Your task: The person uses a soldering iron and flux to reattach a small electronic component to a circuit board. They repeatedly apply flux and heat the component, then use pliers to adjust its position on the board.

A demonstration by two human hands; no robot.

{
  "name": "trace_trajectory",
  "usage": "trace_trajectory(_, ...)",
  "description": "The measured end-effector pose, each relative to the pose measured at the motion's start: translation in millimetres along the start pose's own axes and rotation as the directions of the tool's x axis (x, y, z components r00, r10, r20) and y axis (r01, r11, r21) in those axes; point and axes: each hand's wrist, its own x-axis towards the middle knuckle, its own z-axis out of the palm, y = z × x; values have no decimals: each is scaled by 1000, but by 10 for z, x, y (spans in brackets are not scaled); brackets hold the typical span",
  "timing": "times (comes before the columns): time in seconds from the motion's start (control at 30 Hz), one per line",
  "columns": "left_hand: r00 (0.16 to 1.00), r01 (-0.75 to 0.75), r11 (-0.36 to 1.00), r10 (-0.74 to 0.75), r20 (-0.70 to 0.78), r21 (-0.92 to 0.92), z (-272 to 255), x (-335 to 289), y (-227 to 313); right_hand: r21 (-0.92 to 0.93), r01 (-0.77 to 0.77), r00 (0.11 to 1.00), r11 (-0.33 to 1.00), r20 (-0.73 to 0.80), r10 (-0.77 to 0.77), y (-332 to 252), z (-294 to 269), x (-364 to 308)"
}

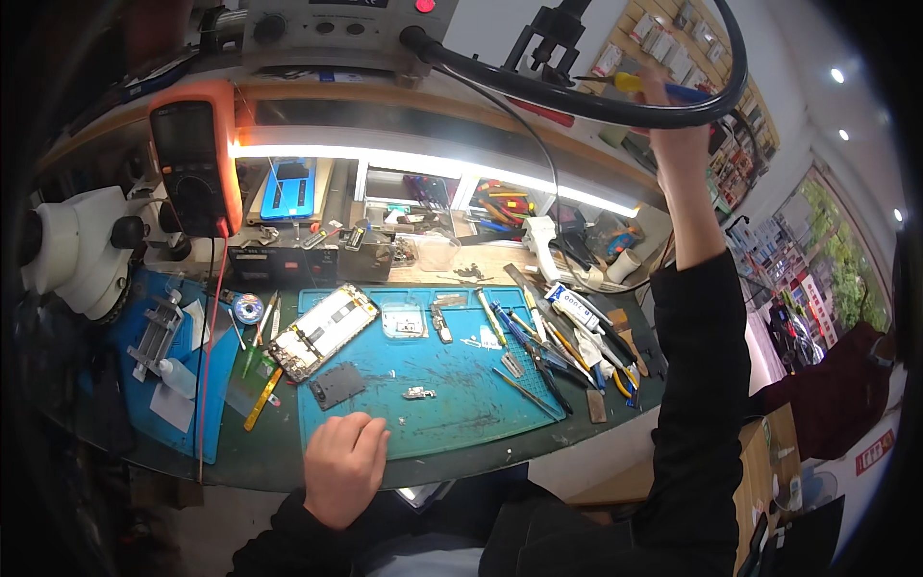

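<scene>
My left hand (344, 464) rests at the near edge of the blue work mat (452, 423), its fingers curled in and nothing showing in them. Beyond it on the mat lie a dark flat plate (337, 386) and a small silver metal part (419, 393). An opened phone (325, 332) with its inner parts bare lies at the mat's upper left. My right arm stretches far up to the right. There my right hand (678, 144), partly covered by a black hose, is closed around a tool with a yellow and blue handle (630, 84).
An orange multimeter (195, 163) and a white microscope (77, 250) stand at the left. Tweezers, pliers and a white tube (574, 306) crowd the mat's right side. The black hose (596, 106) loops across the top right. A clear tray (404, 320) sits on the mat.
</scene>
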Motion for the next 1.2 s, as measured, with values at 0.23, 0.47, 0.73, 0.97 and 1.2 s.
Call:
trace_trajectory(0.23,999,49,999,-49,22,-5,-57,-18,-4,-503,93,992,859,120,-38,435,737,503)
trace_trajectory(0.47,998,56,998,-56,19,-13,-53,0,-10,269,-428,895,863,259,363,239,749,88)
trace_trajectory(0.73,992,126,989,-124,-33,71,-68,-53,-11,-245,-424,134,872,935,329,-467,-202,-1661)
trace_trajectory(0.97,997,46,988,-36,-72,145,-38,-1,52,-409,328,624,852,771,130,1319,-210,-2256)
trace_trajectory(1.2,999,36,989,-30,-45,146,-17,-27,-4,-419,410,713,810,701,2,1605,-58,-2533)
